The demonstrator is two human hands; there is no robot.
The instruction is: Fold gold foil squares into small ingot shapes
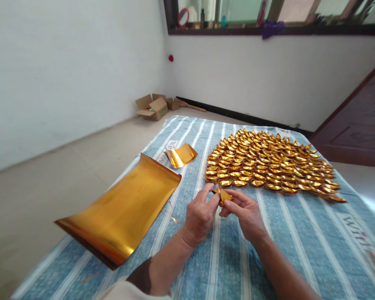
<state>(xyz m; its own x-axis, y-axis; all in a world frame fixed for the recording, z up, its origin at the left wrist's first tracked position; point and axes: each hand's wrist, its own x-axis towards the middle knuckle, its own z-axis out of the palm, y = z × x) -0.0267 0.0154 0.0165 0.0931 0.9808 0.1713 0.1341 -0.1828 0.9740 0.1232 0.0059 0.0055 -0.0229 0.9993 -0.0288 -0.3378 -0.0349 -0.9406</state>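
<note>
Below right of centre, our left hand and right hand pinch a creased, glossy gold-foil piece near the edge of massed pointed gold-foil boats, blue-and-white striped cloth giving room lower right.

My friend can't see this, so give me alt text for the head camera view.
A left hand and right hand hold a folded gold piece over a striped blue cloth, with rows of boat-shaped gold pieces beyond and gold sheets to the left.
</note>
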